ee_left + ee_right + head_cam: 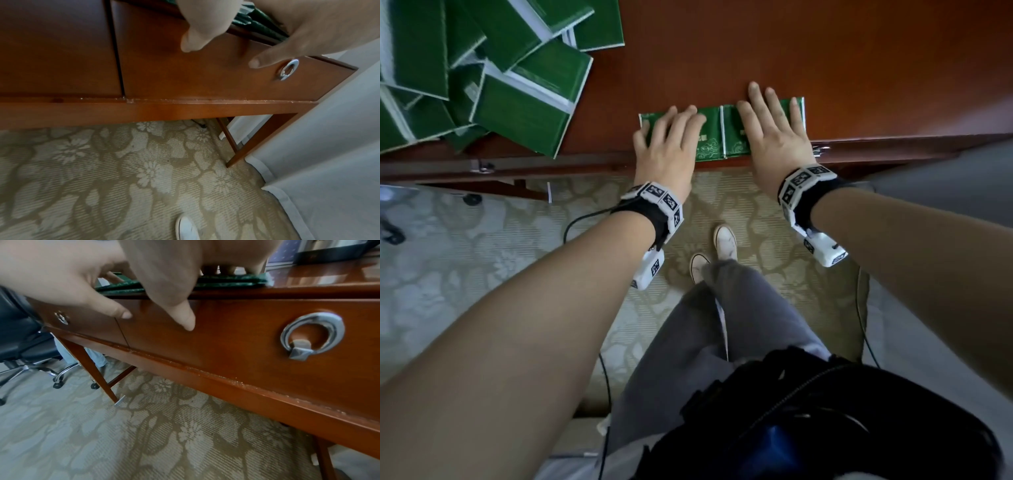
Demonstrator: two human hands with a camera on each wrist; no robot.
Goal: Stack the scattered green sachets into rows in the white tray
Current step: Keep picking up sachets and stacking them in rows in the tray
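Two green sachets lie side by side at the front edge of the brown desk (842, 51): the left sachet (709, 140) and the right sachet (732, 137). My left hand (671, 133) lies flat on the left one with its fingers straight. My right hand (770, 123) presses flat on the right one. In the right wrist view the sachets (226, 281) look like a thin layered stack under the palm. Both thumbs hang over the desk's front edge. A heap of green packets (482, 68) is scattered at the desk's far left. No white tray is in view.
Below the hands are drawer fronts with a metal ring handle (312, 335). A black office chair (24, 340) stands to the left on patterned carpet (123, 178). White fabric (329, 146) hangs at the right. A dark object (329, 253) sits far back on the desk.
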